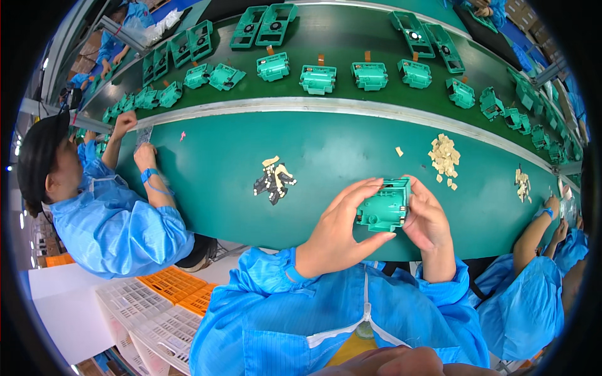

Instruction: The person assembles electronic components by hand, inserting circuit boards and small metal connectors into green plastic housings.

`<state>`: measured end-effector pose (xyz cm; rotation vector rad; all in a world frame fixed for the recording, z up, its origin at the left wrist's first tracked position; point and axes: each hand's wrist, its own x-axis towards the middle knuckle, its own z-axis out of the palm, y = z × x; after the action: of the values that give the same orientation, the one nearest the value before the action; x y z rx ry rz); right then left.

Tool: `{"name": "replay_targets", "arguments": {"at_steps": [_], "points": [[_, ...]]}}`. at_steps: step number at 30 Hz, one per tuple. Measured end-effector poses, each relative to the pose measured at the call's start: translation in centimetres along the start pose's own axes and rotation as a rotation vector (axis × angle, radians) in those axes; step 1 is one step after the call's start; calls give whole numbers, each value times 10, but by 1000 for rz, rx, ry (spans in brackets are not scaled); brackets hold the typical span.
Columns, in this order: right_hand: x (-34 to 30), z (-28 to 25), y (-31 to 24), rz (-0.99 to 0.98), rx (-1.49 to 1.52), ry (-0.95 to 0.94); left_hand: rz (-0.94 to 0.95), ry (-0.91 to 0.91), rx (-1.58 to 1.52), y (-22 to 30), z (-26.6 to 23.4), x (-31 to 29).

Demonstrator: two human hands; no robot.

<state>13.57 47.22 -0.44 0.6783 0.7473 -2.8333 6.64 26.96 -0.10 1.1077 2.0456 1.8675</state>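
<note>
A green plastic housing, open-topped with ribs and small metal contacts on its right side, is held up over the near edge of the bench. My left hand grips it from the left, with fingers along the far edge and the thumb at the near edge. My right hand closes round its right side, the thumb near the contacts; some of its fingers are hidden behind the housing. Beyond on the bench lie a pile of cream-coloured small pads and a heap of black and cream pieces.
A conveyor belt behind a metal rail carries several green housings and larger green frames with round speakers. A co-worker sits at left, another person's sleeve is at right. Orange and white crates stand lower left.
</note>
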Motion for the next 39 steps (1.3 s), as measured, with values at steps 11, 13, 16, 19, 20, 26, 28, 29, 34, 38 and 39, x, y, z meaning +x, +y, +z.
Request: {"name": "replay_targets", "arguments": {"at_steps": [11,13,16,19,20,26,28,29,34,38,39], "points": [[26,16,-54,-338,-884,248,130,172,265,-2,-8,4],[50,0,-93,-450,-909,420,123,163,315,-6,-16,-2],[92,-30,-140,-511,-1071,662,77,161,389,-11,-29,-12],[128,-72,-162,-543,-1124,730,-11,172,470,-14,-42,-25],[138,-79,-165,-540,-1117,724,-24,192,494,-18,-49,-28],[141,-88,-175,-544,-1422,637,-162,356,626,-33,-89,-42],[126,-67,-153,-838,-1535,637,-221,391,684,-37,-104,-38],[113,-52,-138,-821,-1526,602,-255,421,722,-38,-109,-38],[50,-15,-47,-807,-1617,214,-346,362,830,-46,-116,-34],[29,-25,-7,-873,-1561,156,-400,387,939,-67,-117,-18],[27,-31,-3,-848,-1559,180,-396,381,951,-74,-120,-17]]}}
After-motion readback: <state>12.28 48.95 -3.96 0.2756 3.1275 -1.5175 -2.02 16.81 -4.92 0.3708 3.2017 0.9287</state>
